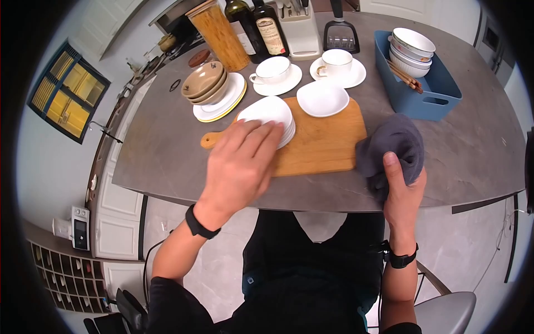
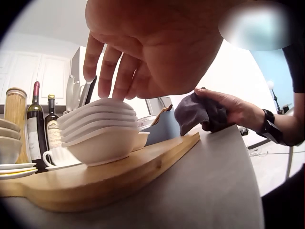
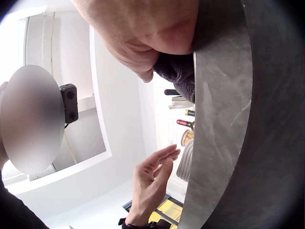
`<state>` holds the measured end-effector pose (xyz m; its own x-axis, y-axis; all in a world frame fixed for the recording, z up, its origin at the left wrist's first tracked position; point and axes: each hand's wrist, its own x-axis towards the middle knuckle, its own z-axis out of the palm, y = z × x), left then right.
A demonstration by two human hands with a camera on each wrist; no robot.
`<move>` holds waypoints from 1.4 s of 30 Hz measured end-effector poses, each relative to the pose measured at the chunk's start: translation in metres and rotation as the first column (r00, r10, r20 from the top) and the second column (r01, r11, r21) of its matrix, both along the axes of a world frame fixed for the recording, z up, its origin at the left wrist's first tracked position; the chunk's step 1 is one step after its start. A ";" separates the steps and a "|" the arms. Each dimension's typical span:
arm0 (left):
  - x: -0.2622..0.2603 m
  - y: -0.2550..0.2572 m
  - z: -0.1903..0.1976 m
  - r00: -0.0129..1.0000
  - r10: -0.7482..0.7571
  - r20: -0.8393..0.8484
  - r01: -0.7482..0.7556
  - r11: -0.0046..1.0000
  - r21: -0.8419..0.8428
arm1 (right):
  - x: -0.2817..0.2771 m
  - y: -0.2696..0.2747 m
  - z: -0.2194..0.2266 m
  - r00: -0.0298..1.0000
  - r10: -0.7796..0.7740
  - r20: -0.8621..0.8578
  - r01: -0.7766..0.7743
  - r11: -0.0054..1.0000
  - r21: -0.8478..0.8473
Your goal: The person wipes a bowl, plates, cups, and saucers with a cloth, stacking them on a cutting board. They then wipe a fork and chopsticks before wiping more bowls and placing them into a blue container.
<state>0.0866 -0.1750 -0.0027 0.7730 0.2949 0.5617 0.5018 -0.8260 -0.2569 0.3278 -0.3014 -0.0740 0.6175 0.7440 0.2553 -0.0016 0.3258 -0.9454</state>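
Observation:
My left hand (image 1: 242, 158) is over a stack of white square dishes (image 1: 269, 111), its fingers extended and the fingertips right at the top dish. In the left wrist view the stacked dishes (image 2: 100, 131) sit on a wooden cutting board (image 2: 157, 164), the palm above them. A single white dish (image 1: 322, 100) rests on the same board (image 1: 328, 145), to the right of the stack. Bunched in my right hand (image 1: 405, 195) is a dark grey cloth (image 1: 392, 142), gripped with the thumb on top at the board's right end. The cloth (image 3: 178, 71) is partly hidden by the hand in the right wrist view.
Brown bowls (image 1: 206, 83) on plates (image 1: 231, 106) stand at the left. Two white cups (image 1: 272, 70) on saucers are behind the board. A blue bin (image 1: 417, 100) with bowls and chopsticks stands right. Bottles (image 1: 271, 30), a pasta jar (image 1: 219, 36) and a knife block (image 1: 300, 33) line the back.

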 end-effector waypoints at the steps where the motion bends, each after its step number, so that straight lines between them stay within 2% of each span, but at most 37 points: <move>1: 0.008 -0.001 0.001 0.997 -0.047 0.055 0.048 0.999 -0.008 | 0.000 0.001 -0.002 1.000 0.010 0.000 -0.010 1.000 0.001; 3: 0.033 -0.004 -0.001 0.997 -0.059 0.042 0.062 0.995 -0.082 | 0.003 0.004 -0.014 0.999 -0.044 -0.018 0.045 0.996 0.078; 4: 0.049 -0.006 -0.004 0.999 -0.050 0.016 0.052 0.992 -0.114 | 0.014 0.002 -0.033 1.000 -0.004 -0.014 0.004 1.000 0.017; 5: 0.066 -0.003 -0.013 0.999 -0.043 0.025 0.045 0.993 -0.111 | 0.012 0.004 -0.031 1.000 0.003 -0.004 -0.003 1.000 0.020; 7: 0.094 0.010 -0.039 0.996 0.080 0.024 -0.083 0.988 0.131 | 0.011 0.007 -0.023 0.951 0.012 -0.310 0.048 0.982 0.183; 8: 0.102 0.012 -0.042 0.997 0.073 0.036 -0.077 0.988 0.134 | 0.007 0.007 -0.011 0.880 -0.024 -0.474 0.102 0.985 0.141; 9: 0.110 0.012 -0.041 0.982 0.188 -0.024 -0.188 0.982 0.013 | 0.010 0.007 -0.009 0.886 -0.034 -0.463 0.114 0.983 0.146; 10: 0.118 0.012 -0.040 0.954 0.284 -0.101 -0.294 0.951 -0.101 | 0.014 0.007 -0.010 0.895 0.028 -0.445 0.051 0.985 0.164; 11: 0.122 0.013 -0.040 0.960 0.263 -0.095 -0.272 0.957 -0.102 | 0.016 0.005 -0.011 0.900 0.087 -0.428 -0.010 0.984 0.178; 14: 0.113 0.009 -0.028 0.973 0.222 -0.059 -0.229 0.955 -0.187 | 0.015 0.003 -0.009 0.917 0.069 -0.394 -0.029 0.994 0.106; 15: 0.109 0.002 -0.024 0.983 0.178 0.042 -0.159 0.943 -0.292 | 0.014 0.003 -0.009 0.930 0.084 -0.357 -0.060 0.995 0.077; 16: 0.106 -0.006 -0.020 0.980 0.141 0.142 -0.076 0.918 -0.388 | 0.008 0.003 -0.006 0.917 0.112 -0.383 -0.068 0.990 0.125; 17: 0.101 -0.018 -0.015 0.982 0.127 0.141 -0.063 0.918 -0.391 | 0.001 0.003 -0.004 0.918 0.097 -0.384 -0.054 0.991 0.122; 19: 0.091 -0.046 -0.006 0.952 -0.044 0.304 0.223 0.780 -0.585 | -0.019 0.006 0.003 0.982 0.050 -0.180 -0.029 0.992 0.122; 20: 0.085 -0.059 -0.008 0.950 -0.048 0.307 0.229 0.777 -0.586 | -0.034 0.001 0.017 0.991 -0.070 0.113 0.065 0.997 0.045; 21: 0.079 -0.071 -0.011 0.952 -0.081 0.296 0.252 0.755 -0.606 | -0.039 -0.005 0.028 0.947 -0.060 0.315 0.006 0.985 0.172; 23: 0.068 -0.082 -0.009 0.950 -0.111 0.293 0.277 0.736 -0.618 | -0.040 0.004 0.022 0.983 -0.117 0.143 0.108 0.992 0.064; 24: 0.060 -0.086 -0.006 0.925 -0.112 0.363 0.347 0.639 -0.686 | -0.035 0.002 0.029 0.996 0.029 -0.087 -0.026 0.999 0.036; 25: 0.055 -0.088 -0.005 0.897 -0.101 0.431 0.415 0.531 -0.739 | -0.029 -0.003 0.037 0.934 0.167 -0.316 -0.164 0.986 0.036; 26: 0.051 -0.090 -0.008 0.896 -0.097 0.434 0.415 0.530 -0.740 | -0.027 -0.005 0.041 0.840 0.286 -0.461 -0.264 0.958 0.114; 27: 0.049 -0.089 -0.013 0.855 -0.115 0.506 0.491 0.493 -0.718 | -0.029 -0.003 0.039 0.841 0.289 -0.457 -0.267 0.957 0.113; 28: 0.047 -0.086 -0.017 0.807 -0.130 0.576 0.564 0.456 -0.688 | -0.031 0.001 0.034 0.719 0.355 -0.598 -0.303 0.934 0.190; 29: 0.046 -0.084 -0.022 0.803 -0.129 0.582 0.568 0.461 -0.682 | -0.032 0.005 0.031 0.567 0.415 -0.711 -0.324 0.906 0.271; 31: 0.044 -0.079 -0.029 0.831 -0.189 0.523 0.521 0.595 -0.612 | -0.041 0.002 0.021 0.506 0.408 -0.760 -0.372 0.898 0.234; 32: 0.045 -0.076 -0.030 0.831 -0.183 0.525 0.517 0.600 -0.610 | -0.041 0.001 0.007 0.389 0.480 -0.786 -0.415 0.853 0.316; 33: 0.045 -0.072 -0.030 0.846 -0.253 0.470 0.491 0.716 -0.497 | -0.040 -0.001 -0.006 0.261 0.543 -0.798 -0.447 0.801 0.399; 34: 0.043 -0.070 -0.030 0.863 -0.309 0.400 0.460 0.808 -0.368 | -0.040 -0.005 -0.009 0.253 0.546 -0.799 -0.457 0.795 0.399; 35: 0.039 -0.068 -0.030 0.867 -0.299 0.398 0.450 0.813 -0.370 | -0.041 -0.009 -0.011 0.166 0.596 -0.786 -0.464 0.750 0.471; 36: 0.035 -0.068 -0.028 0.896 -0.298 0.328 0.402 0.858 -0.319 | -0.043 -0.010 -0.010 0.077 0.640 -0.765 -0.463 0.702 0.541; 37: 0.031 -0.067 -0.026 0.922 -0.289 0.257 0.355 0.897 -0.264 | -0.047 -0.011 -0.001 0.067 0.638 -0.767 -0.471 0.698 0.540; 39: 0.023 -0.066 -0.021 0.936 -0.266 0.229 0.320 0.916 -0.242 | -0.052 -0.015 0.022 0.281 0.621 -0.732 -0.504 0.744 0.438; 40: 0.020 -0.066 -0.018 0.945 -0.256 0.202 0.298 0.930 -0.217 | -0.056 -0.013 0.025 0.451 0.560 -0.695 -0.532 0.794 0.294; 41: 0.015 -0.064 -0.012 0.948 -0.247 0.202 0.290 0.932 -0.219 | -0.054 -0.012 0.027 0.446 0.562 -0.696 -0.538 0.790 0.293; 42: 0.009 -0.060 -0.004 0.965 -0.206 0.165 0.227 0.966 -0.125 | -0.049 -0.010 0.029 0.465 0.589 -0.661 -0.597 0.760 0.257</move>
<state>0.0957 -0.2352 -0.0069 0.7375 0.2150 0.6402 0.3307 -0.9415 -0.0647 0.2792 -0.3115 -0.0453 0.0101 0.9993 -0.0372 -0.8137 -0.0134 -0.5812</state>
